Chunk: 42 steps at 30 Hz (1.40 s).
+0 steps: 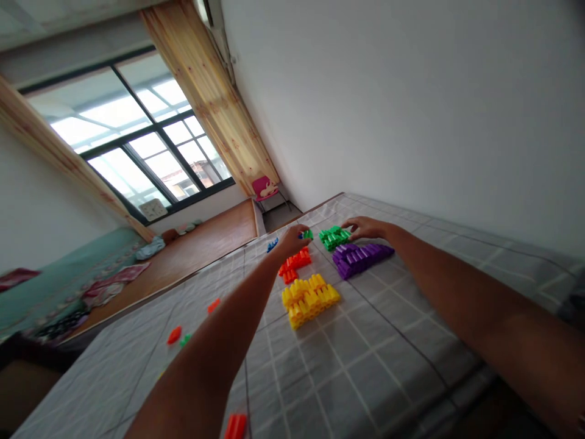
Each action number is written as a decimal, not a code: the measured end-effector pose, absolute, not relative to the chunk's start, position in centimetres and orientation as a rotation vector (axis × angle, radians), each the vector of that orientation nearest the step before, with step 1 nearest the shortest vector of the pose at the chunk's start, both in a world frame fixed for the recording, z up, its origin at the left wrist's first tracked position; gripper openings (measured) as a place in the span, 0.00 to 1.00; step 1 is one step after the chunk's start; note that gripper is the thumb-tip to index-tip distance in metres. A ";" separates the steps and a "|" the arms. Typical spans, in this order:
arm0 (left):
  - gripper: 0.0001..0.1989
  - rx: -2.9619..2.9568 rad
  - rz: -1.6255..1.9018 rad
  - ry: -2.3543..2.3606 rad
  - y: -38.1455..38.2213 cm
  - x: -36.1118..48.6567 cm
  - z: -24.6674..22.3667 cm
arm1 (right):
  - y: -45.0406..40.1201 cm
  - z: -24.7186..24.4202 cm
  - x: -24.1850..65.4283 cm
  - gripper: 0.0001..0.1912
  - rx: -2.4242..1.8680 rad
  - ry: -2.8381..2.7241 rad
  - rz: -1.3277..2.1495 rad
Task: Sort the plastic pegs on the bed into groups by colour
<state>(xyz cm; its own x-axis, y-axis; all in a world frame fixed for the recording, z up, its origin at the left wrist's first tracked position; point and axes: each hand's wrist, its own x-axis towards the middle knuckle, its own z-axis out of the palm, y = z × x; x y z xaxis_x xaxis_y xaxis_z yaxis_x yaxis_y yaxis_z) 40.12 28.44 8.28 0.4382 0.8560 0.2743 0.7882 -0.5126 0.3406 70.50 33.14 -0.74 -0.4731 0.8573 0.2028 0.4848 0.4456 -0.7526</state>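
Observation:
Piles of plastic pieces, sorted by colour, lie on a grey checked cloth (pixel 365 341). My left hand (pixel 293 239) is closed at a green piece (pixel 308 234), with a bit of blue beside its fingertips. My right hand (pixel 363 227) is at the right edge of the green pile (pixel 333 238), its fingers apart and curved. The purple pile (pixel 361 259) is just below that hand. Nearer to me is the yellow pile (pixel 311 299), and the red pile (pixel 295 264) sits below my left hand. Some blue pieces (pixel 272 244) lie left of it.
Loose red pieces (pixel 174 335) (pixel 213 305) and a green one (pixel 185 340) lie left of my left forearm; another red piece (pixel 236 425) is at the near edge. A white wall (pixel 411 110) borders the cloth's far right. A pink chair (pixel 262 188) stands beyond.

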 end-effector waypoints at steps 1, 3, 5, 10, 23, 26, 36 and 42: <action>0.20 2.506 0.649 1.467 29.5 41.5 7.9 | 32.9 -0.7 70.6 0.27 -1.113 -2.088 0.820; 0.21 2.460 0.667 1.504 31.3 43.9 7.2 | 32.7 -0.8 70.9 0.24 -1.136 -2.011 0.758; 0.21 2.411 0.626 1.564 32.5 45.5 6.6 | 32.6 -1.0 71.0 0.21 -1.192 -1.959 0.680; 0.24 2.339 0.488 1.683 34.1 47.4 5.2 | 32.9 -0.9 71.1 0.15 -1.282 -1.863 0.545; 0.20 2.267 0.338 1.724 35.2 48.5 5.6 | 32.5 -0.1 70.6 0.12 -1.322 -1.803 0.477; 0.19 2.276 0.485 1.711 33.8 46.8 7.9 | 32.6 -0.5 70.7 0.12 -1.347 -1.803 0.475; 0.18 2.307 0.613 1.850 14.7 25.4 12.0 | 32.7 -1.9 74.4 0.10 -1.560 -1.663 0.302; 0.22 1.701 0.608 2.309 1.2 9.0 11.3 | 30.4 0.3 73.1 0.12 -1.351 -1.557 0.178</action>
